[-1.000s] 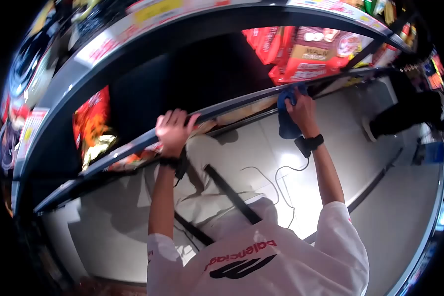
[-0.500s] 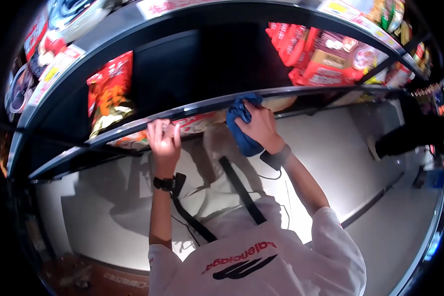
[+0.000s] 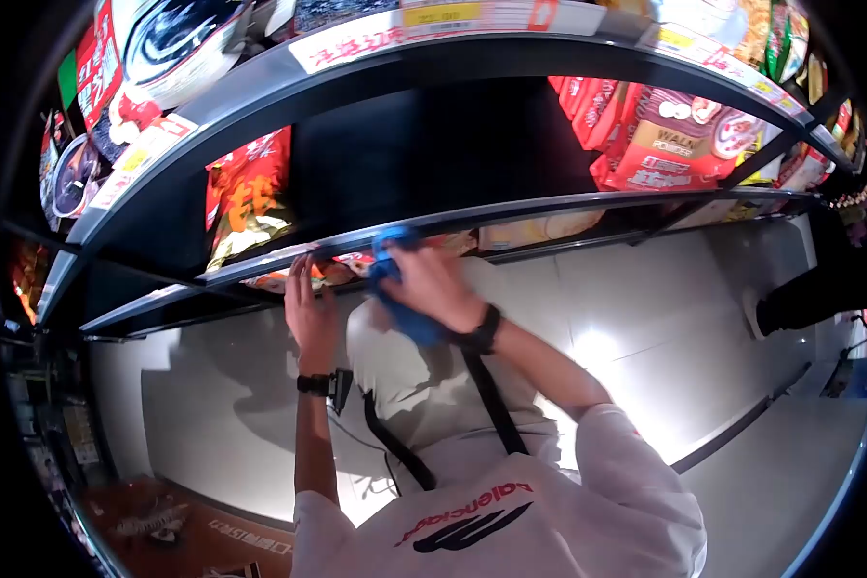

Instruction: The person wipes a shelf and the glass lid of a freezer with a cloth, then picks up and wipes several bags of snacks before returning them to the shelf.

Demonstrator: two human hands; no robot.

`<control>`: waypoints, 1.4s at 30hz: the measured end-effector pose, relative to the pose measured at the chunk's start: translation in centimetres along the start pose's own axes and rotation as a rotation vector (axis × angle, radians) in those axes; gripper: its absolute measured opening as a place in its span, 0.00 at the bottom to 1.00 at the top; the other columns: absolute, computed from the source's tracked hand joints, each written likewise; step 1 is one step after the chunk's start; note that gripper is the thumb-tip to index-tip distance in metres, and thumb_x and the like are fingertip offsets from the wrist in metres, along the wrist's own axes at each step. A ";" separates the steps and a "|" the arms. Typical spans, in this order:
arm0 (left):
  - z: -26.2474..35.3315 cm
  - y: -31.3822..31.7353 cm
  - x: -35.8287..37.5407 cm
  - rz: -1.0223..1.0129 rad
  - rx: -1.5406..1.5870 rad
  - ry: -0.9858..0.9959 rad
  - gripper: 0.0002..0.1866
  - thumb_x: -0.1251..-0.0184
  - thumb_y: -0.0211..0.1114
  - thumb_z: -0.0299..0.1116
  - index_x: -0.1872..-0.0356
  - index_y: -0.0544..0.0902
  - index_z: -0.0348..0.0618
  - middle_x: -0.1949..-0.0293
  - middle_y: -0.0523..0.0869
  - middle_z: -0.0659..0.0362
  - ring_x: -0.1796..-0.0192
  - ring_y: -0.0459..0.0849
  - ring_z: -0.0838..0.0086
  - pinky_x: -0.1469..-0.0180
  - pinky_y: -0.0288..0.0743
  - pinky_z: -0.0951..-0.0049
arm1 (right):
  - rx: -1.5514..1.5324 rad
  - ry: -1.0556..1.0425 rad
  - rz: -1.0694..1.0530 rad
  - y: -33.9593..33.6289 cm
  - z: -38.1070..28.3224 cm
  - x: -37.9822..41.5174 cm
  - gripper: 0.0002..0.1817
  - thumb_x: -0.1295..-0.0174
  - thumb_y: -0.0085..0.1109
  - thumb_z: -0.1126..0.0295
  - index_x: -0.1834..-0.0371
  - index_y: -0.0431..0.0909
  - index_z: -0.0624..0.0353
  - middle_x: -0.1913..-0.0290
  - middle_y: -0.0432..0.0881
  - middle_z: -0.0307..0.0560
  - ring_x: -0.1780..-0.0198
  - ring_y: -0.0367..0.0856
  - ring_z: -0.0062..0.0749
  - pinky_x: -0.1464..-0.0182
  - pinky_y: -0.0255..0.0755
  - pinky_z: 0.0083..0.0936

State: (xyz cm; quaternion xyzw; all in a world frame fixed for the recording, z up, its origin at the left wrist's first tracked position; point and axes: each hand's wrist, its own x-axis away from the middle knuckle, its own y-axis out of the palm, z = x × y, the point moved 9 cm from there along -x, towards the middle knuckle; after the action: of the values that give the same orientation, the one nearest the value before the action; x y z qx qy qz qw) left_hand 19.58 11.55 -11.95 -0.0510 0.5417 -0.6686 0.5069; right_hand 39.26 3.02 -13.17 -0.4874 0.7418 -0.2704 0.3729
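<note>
So your right hand (image 3: pixel 432 284) has slid the blue cloth (image 3: pixel 409 326) a good way toward 9 o'clock along the shelf's front rail (image 3: pixel 539 204), from over near the walnut powder bag (image 3: pixel 672 144) to just short of your left hand (image 3: pixel 313 316), which has also crept toward 9. You've got the cloth bunched up in your right hand, fingers curled over it, with its top part up on the rail and the rest hanging down below. Right hand's a bit blurry, btw. Your left hand isn't gripping anything: fingers loosely extended and pointing to 12, tips right at the rail's lower edge, though I can't tell if they're actually touching. From your right hand, the red-and-gold bag (image 3: pixel 250 197) leans on the shelf at 10 o'clock, and the walnut powder bag is at 2, with more red bags (image 3: pixel 588 106) beside it. Some flat packages (image 3: pixel 539 229) show just under the rail at 2 o'clock. Over at 3 there's another person's leg (image 3: pixel 809 297), well apart from your hands.
</note>
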 end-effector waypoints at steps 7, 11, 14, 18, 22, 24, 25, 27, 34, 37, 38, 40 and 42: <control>-2.6 1.2 0.6 -0.005 -0.211 0.056 0.41 0.38 0.65 0.22 0.20 0.66 0.46 0.23 0.71 0.53 0.20 0.67 0.56 0.24 0.64 0.55 | 0.265 0.203 0.194 -14.7 10.9 4.8 0.23 0.46 0.72 0.54 0.48 0.89 0.49 0.66 0.89 0.57 0.63 0.88 0.56 0.58 0.83 0.45; -2.6 0.7 -0.1 0.036 -0.142 0.009 0.35 0.37 0.63 0.22 0.25 0.72 0.43 0.28 0.76 0.52 0.23 0.71 0.56 0.26 0.70 0.57 | 0.133 0.107 0.186 -14.9 10.9 3.8 0.24 0.46 0.72 0.56 0.48 0.88 0.56 0.61 0.89 0.61 0.58 0.88 0.59 0.54 0.83 0.40; -2.4 0.9 -0.3 0.058 -0.162 -0.043 0.33 0.39 0.61 0.22 0.27 0.74 0.42 0.30 0.78 0.53 0.24 0.72 0.56 0.28 0.72 0.57 | 0.115 0.168 0.050 -13.5 11.1 3.0 0.25 0.46 0.73 0.55 0.47 0.88 0.56 0.60 0.89 0.61 0.58 0.88 0.60 0.53 0.83 0.40; -0.9 -0.1 -0.8 0.057 -0.164 -0.071 0.35 0.42 0.59 0.20 0.28 0.76 0.43 0.31 0.79 0.54 0.26 0.74 0.56 0.33 0.77 0.61 | 0.028 0.088 -0.042 -8.8 6.7 0.7 0.27 0.47 0.74 0.53 0.47 0.88 0.58 0.64 0.88 0.62 0.62 0.88 0.57 0.56 0.83 0.41; -1.4 -0.4 -1.0 -0.006 -0.170 -0.065 0.35 0.43 0.59 0.19 0.29 0.77 0.42 0.33 0.80 0.54 0.27 0.75 0.57 0.35 0.79 0.61 | 0.006 -0.040 0.025 -2.8 -2.4 -3.4 0.26 0.47 0.74 0.53 0.48 0.88 0.57 0.65 0.87 0.58 0.63 0.87 0.54 0.56 0.82 0.42; -2.1 -1.0 -1.1 -0.053 -0.084 -0.080 0.33 0.40 0.56 0.17 0.30 0.77 0.41 0.33 0.80 0.53 0.28 0.76 0.56 0.35 0.78 0.60 | -0.048 -0.054 -0.021 1.7 -5.7 -5.1 0.25 0.46 0.73 0.55 0.48 0.87 0.58 0.63 0.87 0.58 0.61 0.87 0.56 0.54 0.82 0.43; -2.5 -1.5 -1.0 -0.074 -0.020 -0.074 0.32 0.39 0.55 0.16 0.30 0.76 0.41 0.33 0.80 0.52 0.29 0.77 0.55 0.35 0.78 0.59 | -0.043 -0.155 0.068 3.7 -7.4 -5.3 0.25 0.45 0.71 0.53 0.50 0.87 0.60 0.62 0.87 0.61 0.59 0.87 0.58 0.53 0.82 0.45; -3.3 -4.5 -0.4 0.007 0.154 -0.330 0.31 0.37 0.53 0.16 0.31 0.78 0.41 0.36 0.81 0.48 0.33 0.79 0.49 0.35 0.76 0.56 | -0.049 -0.047 -0.202 8.0 -10.6 -8.3 0.22 0.43 0.67 0.55 0.58 0.87 0.66 0.64 0.87 0.66 0.60 0.88 0.62 0.55 0.82 0.46; -8.0 -11.1 4.9 0.292 0.158 -0.374 0.34 0.39 0.64 0.22 0.27 0.75 0.45 0.32 0.78 0.50 0.32 0.78 0.55 0.38 0.79 0.63 | -0.154 -0.210 -0.180 16.7 -20.9 -12.1 0.19 0.43 0.70 0.56 0.69 0.88 0.64 0.72 0.87 0.62 0.69 0.89 0.56 0.65 0.83 0.44; -14.1 -11.4 5.6 0.404 0.060 -0.408 0.42 0.43 0.72 0.28 0.23 0.68 0.42 0.29 0.73 0.44 0.29 0.74 0.50 0.30 0.71 0.58 | -0.158 -0.278 -0.201 20.8 -24.9 -14.1 0.21 0.42 0.68 0.53 0.70 0.87 0.64 0.73 0.87 0.61 0.69 0.88 0.55 0.66 0.82 0.44; -15.9 -11.5 5.3 0.437 0.033 -0.415 0.42 0.42 0.74 0.29 0.23 0.68 0.41 0.29 0.73 0.44 0.28 0.74 0.50 0.28 0.70 0.58 | -0.212 -0.285 -0.118 21.4 -25.9 -14.7 0.22 0.42 0.68 0.51 0.71 0.87 0.64 0.73 0.87 0.61 0.69 0.88 0.54 0.65 0.81 0.45; -21.1 -10.9 5.1 0.474 0.230 -0.452 0.42 0.40 0.75 0.30 0.23 0.66 0.40 0.28 0.72 0.46 0.28 0.74 0.53 0.27 0.68 0.59 | -0.229 -0.268 -0.031 21.9 -27.1 -16.1 0.23 0.45 0.71 0.48 0.70 0.88 0.62 0.72 0.87 0.58 0.69 0.89 0.52 0.65 0.82 0.44; -23.0 -10.2 4.7 0.494 0.656 -0.454 0.41 0.36 0.74 0.26 0.22 0.64 0.42 0.28 0.71 0.50 0.28 0.74 0.62 0.26 0.68 0.62 | -0.200 -0.234 -0.043 22.3 -27.4 -16.5 0.23 0.46 0.72 0.46 0.69 0.89 0.59 0.72 0.88 0.56 0.69 0.90 0.50 0.66 0.82 0.42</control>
State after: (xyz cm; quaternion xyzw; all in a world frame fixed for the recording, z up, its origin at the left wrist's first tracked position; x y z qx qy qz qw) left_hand -3.22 22.56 -15.65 0.0974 0.1731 -0.6357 0.7459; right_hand 9.27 27.76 -9.67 -0.5660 0.7059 -0.1442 0.4007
